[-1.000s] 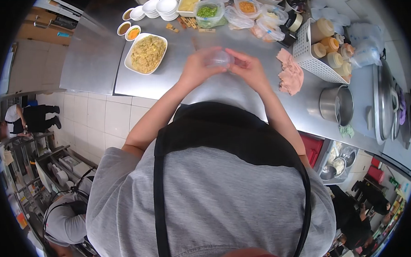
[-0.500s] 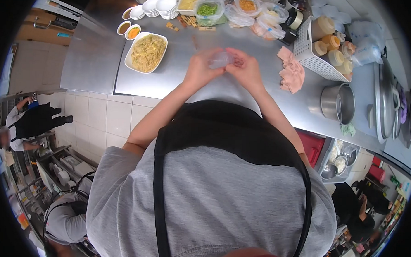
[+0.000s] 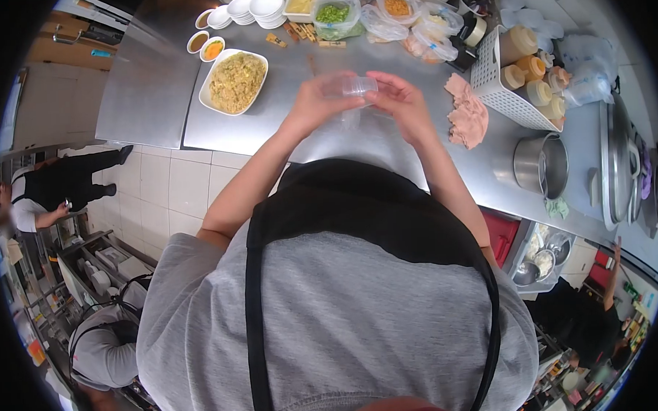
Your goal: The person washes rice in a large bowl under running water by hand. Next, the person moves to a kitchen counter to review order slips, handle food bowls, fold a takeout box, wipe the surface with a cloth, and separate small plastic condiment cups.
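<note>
Above the steel worktop [image 3: 282, 98], a short stack of clear plastic cups or lids [image 3: 359, 86] is held sideways between my two hands. My left hand [image 3: 317, 103] wraps round its left end, thumb along the near side. At the right end, my right hand [image 3: 398, 103] grips with thumb and fingers. Just below the stack there is another faint, clear shape [image 3: 351, 119]; whether it is a separate piece or a reflection I cannot tell. To the left of my hands stands a white dish of fried rice [image 3: 235, 82].
Sauce dishes [image 3: 212, 49], stacked white saucers [image 3: 267, 10] and bagged containers [image 3: 335, 17] line the back. A pink cloth [image 3: 467, 111], a white basket of bottles [image 3: 493, 91] and a metal pot [image 3: 540, 164] are on the right. Co-workers [image 3: 67, 178] are behind.
My right hand has shifted slightly right and its fingers have opened out along the clear stack, so more of it shows. Co-workers behind have moved.
</note>
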`<action>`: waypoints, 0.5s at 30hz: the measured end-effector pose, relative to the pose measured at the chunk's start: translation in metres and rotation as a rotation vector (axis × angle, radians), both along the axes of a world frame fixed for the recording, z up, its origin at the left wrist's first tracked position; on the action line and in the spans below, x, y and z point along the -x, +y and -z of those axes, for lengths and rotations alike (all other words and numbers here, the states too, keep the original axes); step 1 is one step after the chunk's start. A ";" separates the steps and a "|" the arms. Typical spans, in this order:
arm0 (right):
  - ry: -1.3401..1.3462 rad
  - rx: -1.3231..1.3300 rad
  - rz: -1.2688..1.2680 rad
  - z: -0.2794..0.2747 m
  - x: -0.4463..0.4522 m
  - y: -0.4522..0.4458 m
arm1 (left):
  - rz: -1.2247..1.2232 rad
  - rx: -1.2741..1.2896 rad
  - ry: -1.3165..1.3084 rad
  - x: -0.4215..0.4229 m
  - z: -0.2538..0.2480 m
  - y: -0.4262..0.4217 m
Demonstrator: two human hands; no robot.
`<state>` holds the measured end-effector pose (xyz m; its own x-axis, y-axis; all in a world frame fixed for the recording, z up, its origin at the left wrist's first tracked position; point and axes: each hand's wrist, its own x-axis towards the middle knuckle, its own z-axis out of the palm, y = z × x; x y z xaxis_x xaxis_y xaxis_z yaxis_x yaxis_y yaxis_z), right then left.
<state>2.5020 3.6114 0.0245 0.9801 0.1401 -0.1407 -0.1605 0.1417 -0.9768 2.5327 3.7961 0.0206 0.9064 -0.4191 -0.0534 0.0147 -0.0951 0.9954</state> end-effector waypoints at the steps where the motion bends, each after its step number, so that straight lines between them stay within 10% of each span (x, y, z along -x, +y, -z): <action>1: 0.023 -0.070 -0.012 0.000 0.000 -0.001 | 0.021 0.031 0.033 0.000 -0.003 0.001; 15: 0.071 -0.153 -0.083 -0.001 -0.002 -0.009 | 0.046 0.072 0.142 -0.001 -0.011 0.003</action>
<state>2.5043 3.6021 0.0252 0.9527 0.2450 -0.1797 -0.2454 0.2716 -0.9306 2.5333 3.7988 0.0315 0.8714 -0.4677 -0.1479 0.1529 -0.0275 0.9879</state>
